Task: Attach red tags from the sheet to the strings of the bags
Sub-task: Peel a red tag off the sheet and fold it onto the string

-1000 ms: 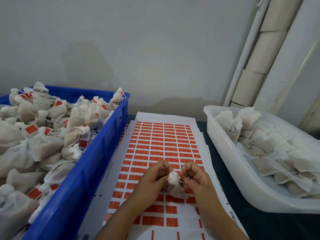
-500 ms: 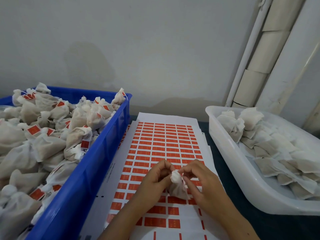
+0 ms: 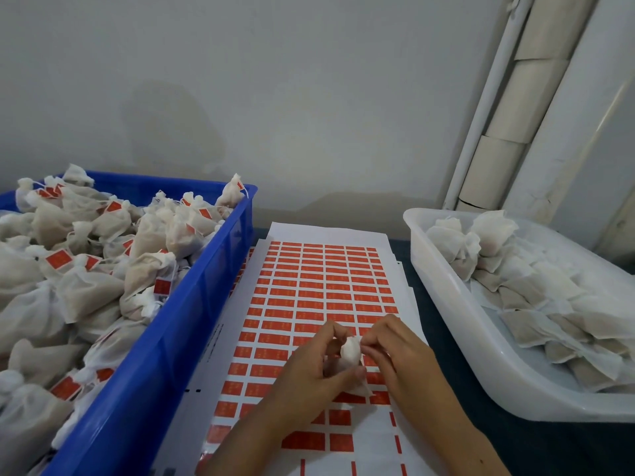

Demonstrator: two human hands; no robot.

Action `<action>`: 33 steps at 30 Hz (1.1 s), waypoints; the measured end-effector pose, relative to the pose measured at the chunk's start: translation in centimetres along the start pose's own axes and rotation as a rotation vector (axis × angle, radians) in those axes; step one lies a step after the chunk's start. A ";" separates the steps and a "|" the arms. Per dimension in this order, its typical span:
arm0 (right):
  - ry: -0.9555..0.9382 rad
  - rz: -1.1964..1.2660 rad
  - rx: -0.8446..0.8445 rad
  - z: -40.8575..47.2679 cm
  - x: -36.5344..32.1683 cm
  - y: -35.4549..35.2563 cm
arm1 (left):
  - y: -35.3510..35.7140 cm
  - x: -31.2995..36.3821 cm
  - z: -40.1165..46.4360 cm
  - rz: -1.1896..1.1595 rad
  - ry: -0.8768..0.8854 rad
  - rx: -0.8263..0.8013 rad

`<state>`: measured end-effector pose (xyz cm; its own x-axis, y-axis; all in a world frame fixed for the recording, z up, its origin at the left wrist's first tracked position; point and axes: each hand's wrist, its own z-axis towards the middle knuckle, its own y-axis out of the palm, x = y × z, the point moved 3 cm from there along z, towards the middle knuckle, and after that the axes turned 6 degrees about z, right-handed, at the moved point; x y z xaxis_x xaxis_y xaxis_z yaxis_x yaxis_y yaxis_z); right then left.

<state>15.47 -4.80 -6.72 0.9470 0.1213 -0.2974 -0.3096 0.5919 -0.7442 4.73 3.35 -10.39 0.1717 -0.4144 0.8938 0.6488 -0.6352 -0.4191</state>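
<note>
A small white bag [image 3: 350, 352] is held above the lower half of a sheet [image 3: 323, 290] of red tags, which is laid flat on a dark worktop [image 3: 446, 341] at the centre of the view. The bag is gripped by the left hand [image 3: 309, 376], whose thumb and fingers are curled around its body from the 9 o'clock side. The gathered top of the bag is pinched by the fingertips of the right hand [image 3: 398, 355], which comes in from 3 o'clock; the string is too fine to be made out, so whether it is caught in that grip cannot be told. Several tag spaces near the bottom of the sheet are seen bare. At 9 o'clock, a blue crate [image 3: 192, 324] is filled with bags bearing red tags. At 3 o'clock, a white tub [image 3: 457, 334] is seen holding flatter bags on which no tags are visible. A pale wall [image 3: 275, 97] stands behind everything at 12 o'clock.
</note>
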 end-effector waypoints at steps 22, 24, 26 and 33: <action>0.113 -0.085 0.110 -0.6 -0.6 -0.3 | -0.2 -0.2 0.4 -0.042 0.010 0.099; 0.158 -0.060 0.108 -0.6 -0.5 -0.1 | -0.3 -0.2 0.5 -0.022 0.018 0.126; 0.191 -0.033 0.100 -0.7 -0.4 0.1 | -0.3 -0.2 0.5 -0.009 0.023 0.163; 0.321 0.014 0.103 -0.6 -0.1 0.6 | -0.7 0.1 0.6 -0.017 0.053 0.220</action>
<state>15.17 -4.97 -7.48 0.8621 -0.1178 -0.4928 -0.2963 0.6717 -0.6790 4.70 4.16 -9.89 0.1239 -0.4426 0.8881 0.7982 -0.4872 -0.3542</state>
